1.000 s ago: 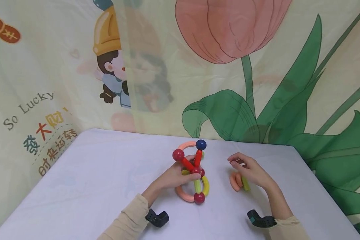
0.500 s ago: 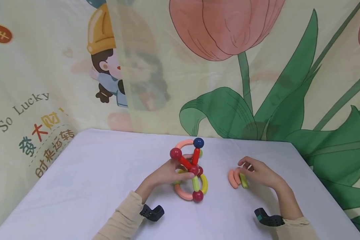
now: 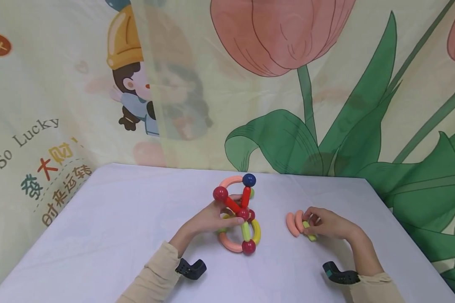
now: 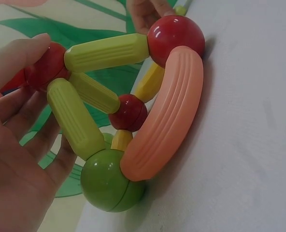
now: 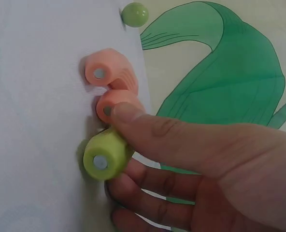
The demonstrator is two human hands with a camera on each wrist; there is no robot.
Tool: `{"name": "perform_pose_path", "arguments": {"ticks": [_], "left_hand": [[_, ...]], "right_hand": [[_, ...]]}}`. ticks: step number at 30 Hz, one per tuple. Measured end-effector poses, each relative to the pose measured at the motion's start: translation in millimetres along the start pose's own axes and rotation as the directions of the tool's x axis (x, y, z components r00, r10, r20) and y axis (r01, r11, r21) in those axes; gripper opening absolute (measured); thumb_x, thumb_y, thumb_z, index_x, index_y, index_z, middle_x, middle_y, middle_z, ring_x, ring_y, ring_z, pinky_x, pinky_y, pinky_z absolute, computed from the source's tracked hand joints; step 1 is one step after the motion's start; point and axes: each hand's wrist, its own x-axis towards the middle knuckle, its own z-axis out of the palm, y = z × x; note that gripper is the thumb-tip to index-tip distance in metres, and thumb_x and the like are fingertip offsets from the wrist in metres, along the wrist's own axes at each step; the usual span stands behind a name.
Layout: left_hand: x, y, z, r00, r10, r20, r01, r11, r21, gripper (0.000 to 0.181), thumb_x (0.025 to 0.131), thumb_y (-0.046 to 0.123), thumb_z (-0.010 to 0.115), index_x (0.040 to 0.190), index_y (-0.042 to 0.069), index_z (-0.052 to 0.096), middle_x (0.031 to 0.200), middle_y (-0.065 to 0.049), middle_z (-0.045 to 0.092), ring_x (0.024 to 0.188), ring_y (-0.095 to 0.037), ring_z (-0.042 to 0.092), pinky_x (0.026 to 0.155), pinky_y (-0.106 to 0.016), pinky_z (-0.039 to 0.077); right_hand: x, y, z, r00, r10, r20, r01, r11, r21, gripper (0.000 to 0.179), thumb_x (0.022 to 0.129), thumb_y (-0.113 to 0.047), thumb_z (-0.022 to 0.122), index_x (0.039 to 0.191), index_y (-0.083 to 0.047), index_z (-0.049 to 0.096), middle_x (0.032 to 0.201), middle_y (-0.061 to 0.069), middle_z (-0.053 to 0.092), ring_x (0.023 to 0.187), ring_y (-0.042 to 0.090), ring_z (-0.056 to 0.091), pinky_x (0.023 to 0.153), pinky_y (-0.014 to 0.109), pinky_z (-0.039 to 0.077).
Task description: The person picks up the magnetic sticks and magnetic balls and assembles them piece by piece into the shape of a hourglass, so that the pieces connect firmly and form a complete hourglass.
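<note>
My left hand [image 3: 212, 219] grips a magnetic ball-and-rod structure around a red ball [image 4: 49, 65] at its middle. The lower part has yellow-green straight rods, a pink curved rod [image 4: 167, 116] and a green ball [image 4: 111, 181], close over the table. Two red rods [image 3: 245, 198] branch upward to a red ball [image 3: 220, 194] and a blue ball [image 3: 249, 180], which a pink curved rod joins. To the right, my right hand [image 3: 327, 223] pinches a short yellow-green rod [image 5: 107, 154] between thumb and fingers, its metal end showing. Beside it lie two pink curved rods [image 3: 291, 224].
A green ball [image 5: 135, 14] rests farther back, partly behind the structure in the head view. The white-covered table [image 3: 136, 219] meets a printed cloth backdrop [image 3: 189, 155] at its far edge. Black wrist cameras [image 3: 341, 275] sit at both sleeves.
The right hand has moved from above the loose rods to their right side, lowered, and taken hold of the yellow-green rod. The left hand keeps its grip on the structure.
</note>
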Motion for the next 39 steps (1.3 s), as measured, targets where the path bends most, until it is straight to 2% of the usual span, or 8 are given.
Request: {"name": "perform_pose_path", "arguments": {"ticks": [6, 16, 26, 35, 39], "left_hand": [[0.0, 0.0, 0.7, 1.0, 0.001, -0.002, -0.001, 1.0, -0.006, 0.063, 0.083, 0.029, 0.071, 0.138, 0.024, 0.038, 0.128, 0.002, 0.059, 0.107, -0.016, 0.058, 0.089, -0.038, 0.048], [0.6, 1.0, -0.2, 1.0, -0.006, 0.003, 0.006, 1.0, 0.018, 0.062, 0.084, 0.028, 0.07, 0.138, 0.024, 0.039, 0.126, 0.003, 0.06, 0.108, -0.017, 0.056, 0.09, -0.04, 0.047], [-0.3, 2.5, -0.6, 1.0, -0.001, 0.012, 0.0, 0.999, 0.041, 0.06, 0.085, 0.03, 0.069, 0.138, 0.025, 0.04, 0.126, 0.002, 0.06, 0.108, -0.016, 0.056, 0.09, -0.039, 0.047], [-1.4, 2.2, -0.5, 1.0, 0.003, 0.003, -0.003, 0.999, 0.035, 0.062, 0.085, 0.032, 0.069, 0.138, 0.026, 0.039, 0.124, 0.004, 0.062, 0.107, -0.015, 0.057, 0.089, -0.038, 0.047], [-1.8, 2.0, 0.0, 1.0, -0.009, -0.002, 0.009, 0.999, 0.03, 0.063, 0.084, 0.032, 0.07, 0.138, 0.027, 0.038, 0.124, 0.007, 0.061, 0.108, -0.014, 0.057, 0.09, -0.038, 0.047]], "right_hand": [[-1.2, 4.2, -0.8, 1.0, -0.023, 0.01, 0.023, 1.0, 0.009, 0.033, 0.079, -0.015, 0.073, 0.104, -0.003, 0.055, 0.085, 0.006, 0.051, 0.079, 0.019, 0.051, 0.062, 0.025, 0.046], [2.2, 3.4, -0.9, 0.996, -0.09, -0.009, 0.09, 0.996, 0.027, 0.026, 0.084, -0.012, 0.065, 0.108, -0.005, 0.056, 0.093, 0.008, 0.053, 0.086, 0.021, 0.052, 0.064, 0.026, 0.049], [8.3, -4.1, 4.3, 0.983, -0.162, -0.088, 0.165, 0.986, 0.025, 0.02, 0.087, -0.011, 0.062, 0.105, -0.008, 0.055, 0.095, 0.005, 0.058, 0.089, 0.02, 0.054, 0.071, 0.024, 0.05], [10.3, -13.5, 7.3, 0.973, -0.164, -0.162, 0.165, 0.986, -0.009, 0.019, 0.088, -0.014, 0.063, 0.104, -0.012, 0.054, 0.101, 0.002, 0.059, 0.095, 0.018, 0.057, 0.079, 0.026, 0.051], [10.6, -19.9, 8.5, 0.961, -0.193, -0.197, 0.194, 0.981, -0.016, 0.022, 0.088, -0.018, 0.065, 0.106, -0.013, 0.053, 0.102, 0.001, 0.06, 0.096, 0.016, 0.058, 0.079, 0.024, 0.051]]}}
